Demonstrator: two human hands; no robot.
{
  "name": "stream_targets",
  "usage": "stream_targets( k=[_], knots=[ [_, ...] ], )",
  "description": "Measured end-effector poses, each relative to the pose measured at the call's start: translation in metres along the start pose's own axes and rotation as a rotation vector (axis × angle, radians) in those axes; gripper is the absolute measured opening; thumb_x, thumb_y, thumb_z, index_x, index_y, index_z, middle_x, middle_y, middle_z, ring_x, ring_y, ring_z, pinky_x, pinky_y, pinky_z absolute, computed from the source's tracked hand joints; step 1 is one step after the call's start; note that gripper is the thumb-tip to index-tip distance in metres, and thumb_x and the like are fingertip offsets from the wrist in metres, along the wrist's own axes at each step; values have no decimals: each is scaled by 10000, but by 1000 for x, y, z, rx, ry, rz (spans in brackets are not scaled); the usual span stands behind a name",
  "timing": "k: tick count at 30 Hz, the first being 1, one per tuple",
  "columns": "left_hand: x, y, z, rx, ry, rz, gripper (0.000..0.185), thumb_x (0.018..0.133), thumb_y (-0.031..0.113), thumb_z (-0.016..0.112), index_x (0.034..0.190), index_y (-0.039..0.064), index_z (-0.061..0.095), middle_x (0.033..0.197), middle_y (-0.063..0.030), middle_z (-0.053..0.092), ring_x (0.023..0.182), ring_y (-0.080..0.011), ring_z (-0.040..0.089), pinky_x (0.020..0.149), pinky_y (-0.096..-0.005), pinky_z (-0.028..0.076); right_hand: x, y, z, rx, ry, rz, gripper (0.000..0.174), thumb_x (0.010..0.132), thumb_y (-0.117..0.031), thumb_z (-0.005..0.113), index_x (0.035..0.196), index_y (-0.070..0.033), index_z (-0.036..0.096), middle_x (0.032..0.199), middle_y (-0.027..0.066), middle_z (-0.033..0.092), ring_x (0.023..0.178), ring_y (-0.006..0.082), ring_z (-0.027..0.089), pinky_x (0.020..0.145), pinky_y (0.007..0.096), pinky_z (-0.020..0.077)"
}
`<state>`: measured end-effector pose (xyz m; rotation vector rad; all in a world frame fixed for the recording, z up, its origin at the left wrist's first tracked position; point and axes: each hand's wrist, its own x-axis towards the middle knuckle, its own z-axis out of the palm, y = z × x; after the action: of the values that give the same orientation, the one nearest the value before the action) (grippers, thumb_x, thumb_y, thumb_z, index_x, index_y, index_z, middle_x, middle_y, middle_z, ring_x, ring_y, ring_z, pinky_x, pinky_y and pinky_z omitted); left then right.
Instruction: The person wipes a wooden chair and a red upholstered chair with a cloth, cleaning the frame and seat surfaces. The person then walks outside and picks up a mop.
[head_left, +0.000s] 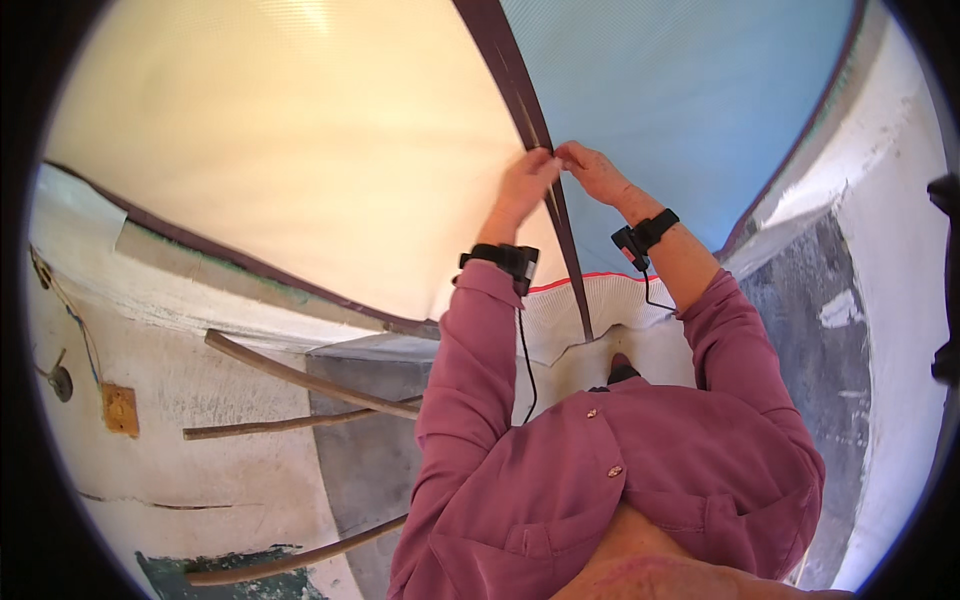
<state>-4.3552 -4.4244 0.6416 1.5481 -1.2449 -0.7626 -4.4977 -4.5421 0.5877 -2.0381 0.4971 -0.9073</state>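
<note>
A large hanging fabric sheet is split by a dark brown strip (510, 71) running from the top down to a pleated white hem with red edging (592, 300). Left of the strip the mesh-like fabric is cream (300, 165); on the right it is light blue (675, 127). My left hand (525, 184) pinches at the strip from the cream side, slightly blurred. Close beside it, my right hand (592, 171) has its fingertips together at the strip's right edge. Their fingertips nearly meet, and what lies between them is too small to tell. Both wrists wear black strapped devices with cables.
Several wooden poles (300, 375) jut out at the left before a worn, white and grey wall (202, 465). A brown socket plate (120, 410) and loose wires (79, 315) are on that wall. A grey and white wall (810, 315) stands at the right.
</note>
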Motion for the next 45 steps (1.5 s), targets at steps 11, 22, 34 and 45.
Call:
stream_targets(
  k=[11, 22, 34, 45],
  knots=[
    [-49, -44, -152, 9, 1164, -131, 652, 957, 249, 612, 1440, -84, 326, 1472, -262, 410, 1362, -323, 416, 1121, -374, 321, 79, 82, -168, 68, 951, 226, 311, 866, -289, 764, 809, -42, 584, 709, 64, 651, 557, 151, 619, 571, 308, 503],
    [-191, -43, -116, 949, 974, -53, 485, 917, 16, 573, 1387, -16, 456, 1409, -202, 506, 1189, -307, 586, 1043, -397, 418, 80, 93, -190, -4, 1173, 0, 172, 938, -39, 612, 1082, 41, 561, 983, 144, 681, 876, 207, 690, 731, 279, 564],
    [-245, -78, -141, 1395, 1003, -222, 388, 948, 141, 623, 1295, 2, 516, 1212, -226, 577, 929, -312, 649, 838, -420, 523, 84, 136, -178, -826, 1142, 132, 366, 862, -64, 638, 1188, 9, 488, 1173, 180, 617, 1123, 309, 598, 973, 427, 471],
    [-239, -101, -151, 1429, 1103, -272, 319, 993, 229, 570, 1204, -6, 535, 1066, -183, 637, 1017, -387, 613, 887, -470, 494, 64, 293, -218, -722, 1122, 1023, 370, 757, -220, 692, 1050, -14, 601, 1037, 214, 665, 987, 373, 635, 851, 462, 500]
  ],
)
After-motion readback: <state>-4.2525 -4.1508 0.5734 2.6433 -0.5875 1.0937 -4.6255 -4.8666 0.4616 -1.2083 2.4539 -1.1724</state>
